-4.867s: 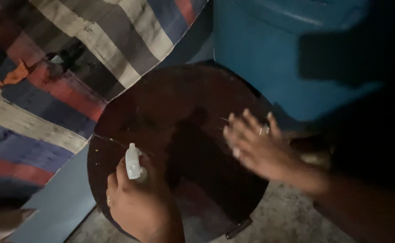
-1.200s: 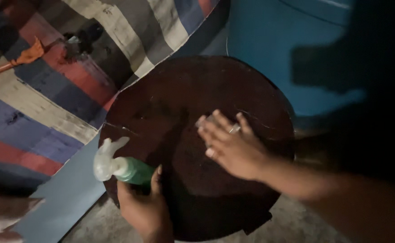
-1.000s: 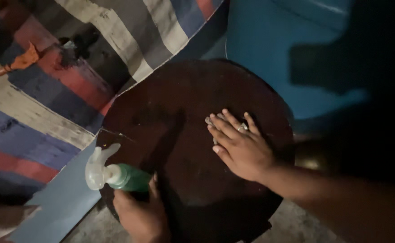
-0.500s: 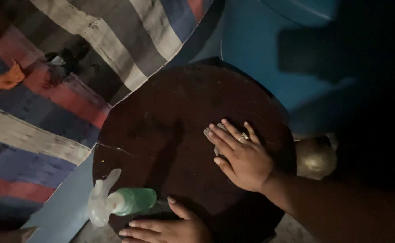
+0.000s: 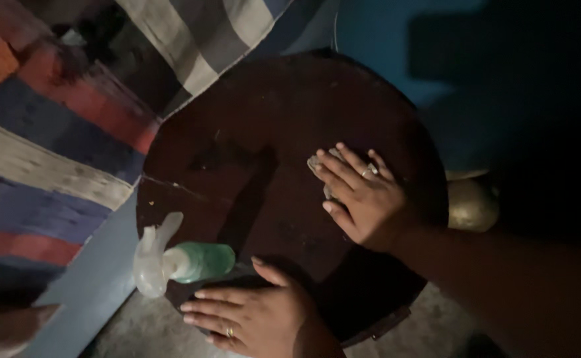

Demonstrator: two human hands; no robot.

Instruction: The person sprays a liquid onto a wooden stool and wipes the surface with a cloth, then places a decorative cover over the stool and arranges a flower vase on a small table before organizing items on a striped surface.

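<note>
The right hand (image 5: 363, 202) lies flat, fingers spread, palm down on a small grey cloth (image 5: 318, 167), pressing it against the round dark table (image 5: 251, 119); only the cloth's edge shows past the fingertips, right of the table's centre. The grip here is released, not clenched: the hand presses rather than grasps. The left hand (image 5: 251, 318) rests open at the table's near edge, fingers extended to the left, holding nothing. Just beyond its fingers a green spray bottle (image 5: 184, 262) with a pale trigger head lies on its side at the table's left edge, close to the hand but apart from it. A striped fabric (image 5: 58, 126) lies left of the table, and a blue barrel (image 5: 383, 40) stands behind it.
</note>
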